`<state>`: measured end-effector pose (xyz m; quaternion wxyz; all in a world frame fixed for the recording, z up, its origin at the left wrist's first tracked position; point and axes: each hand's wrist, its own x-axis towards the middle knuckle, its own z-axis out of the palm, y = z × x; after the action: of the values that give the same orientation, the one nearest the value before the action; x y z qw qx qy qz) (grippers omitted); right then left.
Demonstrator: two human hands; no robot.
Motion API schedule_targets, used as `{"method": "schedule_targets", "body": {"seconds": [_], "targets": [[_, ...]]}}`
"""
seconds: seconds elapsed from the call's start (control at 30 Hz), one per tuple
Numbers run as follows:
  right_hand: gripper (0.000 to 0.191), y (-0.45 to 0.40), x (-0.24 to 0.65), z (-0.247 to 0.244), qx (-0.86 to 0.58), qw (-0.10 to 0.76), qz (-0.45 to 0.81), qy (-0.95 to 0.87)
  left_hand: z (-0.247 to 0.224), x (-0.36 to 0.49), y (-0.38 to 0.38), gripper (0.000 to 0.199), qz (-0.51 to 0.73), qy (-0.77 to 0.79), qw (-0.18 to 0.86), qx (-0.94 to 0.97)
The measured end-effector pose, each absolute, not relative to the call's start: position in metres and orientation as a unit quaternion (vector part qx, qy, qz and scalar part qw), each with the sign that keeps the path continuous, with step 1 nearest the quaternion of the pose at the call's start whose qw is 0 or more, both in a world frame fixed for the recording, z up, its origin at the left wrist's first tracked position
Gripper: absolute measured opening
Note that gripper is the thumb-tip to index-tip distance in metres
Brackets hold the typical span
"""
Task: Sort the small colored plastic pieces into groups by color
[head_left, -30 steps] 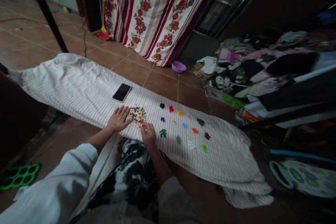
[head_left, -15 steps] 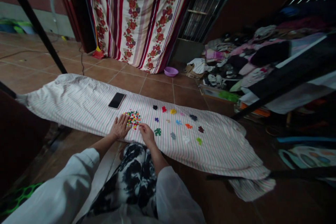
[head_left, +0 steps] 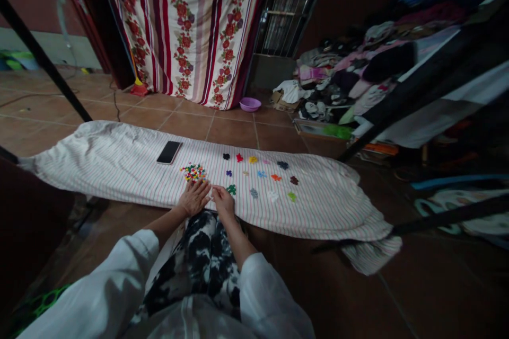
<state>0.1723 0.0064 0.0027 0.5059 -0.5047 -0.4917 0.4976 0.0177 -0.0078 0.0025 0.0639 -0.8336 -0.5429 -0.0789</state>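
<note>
Palm down, my left hand (head_left: 194, 197) lies with fingers spread at the near edge of a mixed pile of small coloured pieces (head_left: 192, 170). Just right of it, my right hand (head_left: 222, 200) is closed in a pinch; what it grips is too small to make out. Beside that hand is a green cluster (head_left: 231, 189). Further right on the striped cloth (head_left: 127, 164) lie several single-colour clusters, among them red (head_left: 239, 158), yellow (head_left: 253, 159), orange (head_left: 275, 177), grey (head_left: 254, 193), brown (head_left: 294, 180) and lime (head_left: 292, 196).
A phone (head_left: 169, 152) lies on the cloth left of the pile. Dark metal bars (head_left: 51, 63) slant up at both sides. Beyond are a floral curtain (head_left: 202, 32), a purple basin (head_left: 250, 104) and heaped clothes (head_left: 353, 74).
My left hand has moved right and nearer to me, off the pile's left side, and is now close to my right hand. The camera view has shifted slightly.
</note>
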Motion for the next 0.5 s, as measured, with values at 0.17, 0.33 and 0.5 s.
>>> {"method": "schedule_targets", "body": {"seconds": [0.17,0.33,0.5], "targets": [[0.027,-0.012,0.209,0.014,-0.517,0.530,0.466,-0.484,0.010,0.018,-0.006,0.055,-0.063,-0.559,0.054,-0.825],[0.028,-0.018,0.253,0.025,-0.558,0.556,0.423,-0.448,0.018,0.009,-0.005,0.056,-0.048,-0.582,0.029,-0.811],[0.030,-0.022,0.291,0.025,-0.586,0.586,0.385,-0.405,0.025,0.003,-0.007,0.056,-0.034,-0.571,0.006,-0.820]]}}
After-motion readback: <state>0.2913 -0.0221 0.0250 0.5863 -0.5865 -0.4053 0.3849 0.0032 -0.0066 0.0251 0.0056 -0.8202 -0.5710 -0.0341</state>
